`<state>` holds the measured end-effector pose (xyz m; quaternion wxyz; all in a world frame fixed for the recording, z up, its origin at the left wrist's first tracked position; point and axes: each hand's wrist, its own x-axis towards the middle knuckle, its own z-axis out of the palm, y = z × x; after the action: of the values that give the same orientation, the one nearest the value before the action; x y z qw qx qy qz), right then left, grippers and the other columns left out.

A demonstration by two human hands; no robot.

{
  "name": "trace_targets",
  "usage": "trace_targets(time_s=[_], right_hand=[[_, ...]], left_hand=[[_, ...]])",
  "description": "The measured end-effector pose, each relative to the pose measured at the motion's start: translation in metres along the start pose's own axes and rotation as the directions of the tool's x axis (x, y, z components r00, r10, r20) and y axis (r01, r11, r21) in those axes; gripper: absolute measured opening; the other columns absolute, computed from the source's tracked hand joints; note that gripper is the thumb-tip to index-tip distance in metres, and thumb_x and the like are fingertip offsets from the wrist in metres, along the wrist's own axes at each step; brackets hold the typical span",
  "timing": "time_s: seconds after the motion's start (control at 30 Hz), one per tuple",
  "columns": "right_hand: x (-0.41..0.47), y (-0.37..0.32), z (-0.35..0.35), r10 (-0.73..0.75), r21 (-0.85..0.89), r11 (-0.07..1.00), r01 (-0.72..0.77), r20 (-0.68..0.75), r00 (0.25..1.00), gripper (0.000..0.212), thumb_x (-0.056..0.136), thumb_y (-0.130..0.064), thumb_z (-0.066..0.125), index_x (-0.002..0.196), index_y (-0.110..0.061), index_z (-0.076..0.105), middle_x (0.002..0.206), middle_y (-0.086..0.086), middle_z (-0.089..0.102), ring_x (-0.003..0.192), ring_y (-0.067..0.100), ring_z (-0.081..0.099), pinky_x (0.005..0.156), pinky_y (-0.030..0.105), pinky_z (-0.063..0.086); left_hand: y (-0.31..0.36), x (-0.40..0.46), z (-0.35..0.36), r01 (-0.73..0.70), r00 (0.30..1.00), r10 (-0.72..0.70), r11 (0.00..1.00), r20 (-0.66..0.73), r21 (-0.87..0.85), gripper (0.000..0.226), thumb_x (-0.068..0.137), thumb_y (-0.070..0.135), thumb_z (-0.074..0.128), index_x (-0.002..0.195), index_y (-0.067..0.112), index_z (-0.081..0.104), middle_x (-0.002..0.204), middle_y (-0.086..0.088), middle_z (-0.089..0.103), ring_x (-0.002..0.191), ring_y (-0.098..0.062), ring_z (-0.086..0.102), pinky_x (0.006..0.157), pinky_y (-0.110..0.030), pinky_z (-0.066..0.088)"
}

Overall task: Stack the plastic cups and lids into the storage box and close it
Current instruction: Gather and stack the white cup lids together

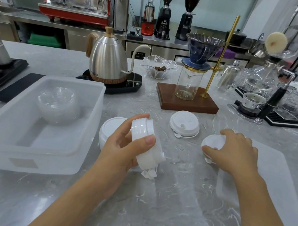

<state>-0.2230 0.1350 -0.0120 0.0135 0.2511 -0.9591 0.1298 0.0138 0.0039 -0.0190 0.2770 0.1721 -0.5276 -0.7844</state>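
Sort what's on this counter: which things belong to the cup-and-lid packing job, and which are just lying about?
Job: storage box; clear lids inside it; stacked white lids in left hand; lid under right hand; loose lid; box cover.
Bystanders: kettle; dripper stand; glass bowl.
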Motion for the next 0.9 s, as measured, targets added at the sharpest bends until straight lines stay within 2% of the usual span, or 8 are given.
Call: trace_targets(time_s=[0.07,0.1,0.2,0.27,0.37,0.53,0.67,0.9], right_hand=[[0.000,-0.003,-0.001,-0.072,0.209,0.974,0.084,-0.068,0.995,0.068,0.078,-0.045,0.077,0.138,-0.022,0.053,0.130,0.009,0.058,0.124,0.032,0.049,0.099,0.043,0.039],[-0.001,-0.006,-0.003,-0.123,0.375,0.914,0.153,-0.104,0.987,0.066,0.077,-0.040,0.081,0.136,-0.024,0.055,0.127,0.003,0.059,0.120,0.028,0.053,0.095,0.041,0.044],[-0.010,-0.018,-0.010,-0.318,0.755,0.575,0.315,-0.149,0.936,0.067,0.073,-0.033,0.086,0.133,-0.029,0.058,0.120,-0.011,0.063,0.108,0.012,0.062,0.085,0.027,0.053],[-0.019,-0.026,-0.012,-0.477,0.862,0.370,0.346,-0.143,0.867,0.073,0.069,-0.034,0.085,0.136,-0.028,0.056,0.122,-0.008,0.065,0.111,0.013,0.065,0.088,0.030,0.057],[-0.031,-0.036,-0.009,-0.646,0.907,0.224,0.358,-0.137,0.751,0.075,0.071,-0.024,0.084,0.139,-0.023,0.053,0.128,-0.001,0.064,0.122,0.022,0.061,0.096,0.034,0.054],[-0.038,-0.043,-0.006,-0.744,0.913,0.190,0.361,-0.106,0.660,0.077,0.074,-0.005,0.081,0.143,-0.013,0.048,0.137,0.008,0.058,0.132,0.029,0.053,0.108,0.046,0.048],[-0.041,-0.044,-0.007,-0.765,0.900,0.202,0.386,-0.101,0.636,0.077,0.074,-0.002,0.081,0.143,-0.011,0.048,0.137,0.009,0.057,0.133,0.032,0.052,0.108,0.050,0.048],[-0.047,-0.049,-0.004,-0.773,0.899,0.208,0.385,-0.090,0.627,0.077,0.075,-0.002,0.082,0.144,-0.010,0.049,0.140,0.010,0.056,0.134,0.033,0.051,0.107,0.053,0.047]], left_hand=[[0.000,0.000,0.000,-0.002,1.000,0.002,1.000,0.000,-0.001,0.064,0.056,0.040,0.083,0.119,0.040,0.072,0.102,0.003,0.076,0.088,-0.017,0.076,0.068,-0.032,0.062],[0.000,0.001,-0.001,-0.003,1.000,0.003,1.000,0.000,-0.004,0.062,0.057,0.040,0.083,0.118,0.041,0.073,0.101,0.004,0.076,0.088,-0.016,0.076,0.068,-0.032,0.062],[0.000,0.001,-0.002,-0.005,1.000,0.005,1.000,0.002,-0.014,0.054,0.059,0.040,0.082,0.112,0.042,0.075,0.099,0.005,0.076,0.086,-0.015,0.075,0.066,-0.031,0.062],[-0.001,0.002,-0.002,-0.010,1.000,0.010,1.000,0.003,-0.016,0.054,0.060,0.040,0.082,0.113,0.042,0.075,0.100,0.006,0.077,0.087,-0.015,0.075,0.066,-0.032,0.062],[-0.001,0.002,-0.001,-0.008,1.000,0.008,1.000,0.016,-0.020,0.059,0.063,0.039,0.082,0.120,0.037,0.072,0.106,0.003,0.077,0.092,-0.018,0.076,0.066,-0.033,0.062],[-0.001,0.001,-0.001,-0.023,0.999,0.022,1.000,0.032,0.005,0.061,0.066,0.040,0.080,0.125,0.032,0.069,0.112,-0.003,0.077,0.097,-0.023,0.075,0.071,-0.036,0.063],[-0.001,0.002,-0.001,-0.022,0.999,0.022,1.000,0.029,0.019,0.073,0.065,0.039,0.080,0.135,0.027,0.063,0.118,-0.010,0.075,0.101,-0.028,0.075,0.076,-0.042,0.064],[-0.003,0.001,-0.002,-0.024,1.000,0.023,0.999,0.020,0.037,0.076,0.066,0.039,0.081,0.138,0.028,0.061,0.128,-0.013,0.072,0.118,-0.040,0.069,0.084,-0.048,0.063]])
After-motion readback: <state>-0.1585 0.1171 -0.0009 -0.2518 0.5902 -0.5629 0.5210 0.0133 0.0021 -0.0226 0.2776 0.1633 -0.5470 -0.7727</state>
